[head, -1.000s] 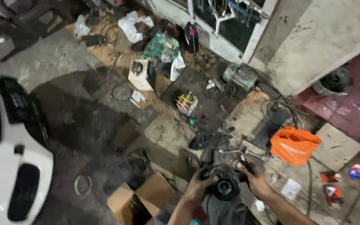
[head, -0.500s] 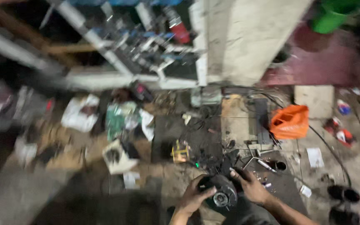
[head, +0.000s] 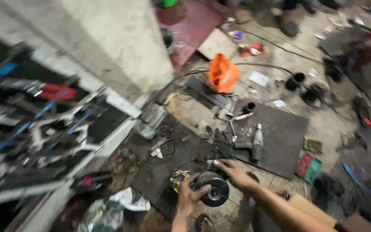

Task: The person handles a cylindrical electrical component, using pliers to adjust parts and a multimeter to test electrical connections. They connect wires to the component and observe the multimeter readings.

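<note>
I see both hands gripping a round black motor part (head: 211,192). Left hand (head: 188,198) cups its side; right hand (head: 235,173) clasps the top. Orange plastic bag (head: 222,74) lies well beyond.

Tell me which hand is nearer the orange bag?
Right. The right hand rests on the round black part's upper side, toward the orange bag; the left hand grips its lower-left side, farther away.

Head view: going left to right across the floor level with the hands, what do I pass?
Crumpled white bag → left hand → round black part held in both hands → right hand → red and green flat pieces → blue strip.
</note>
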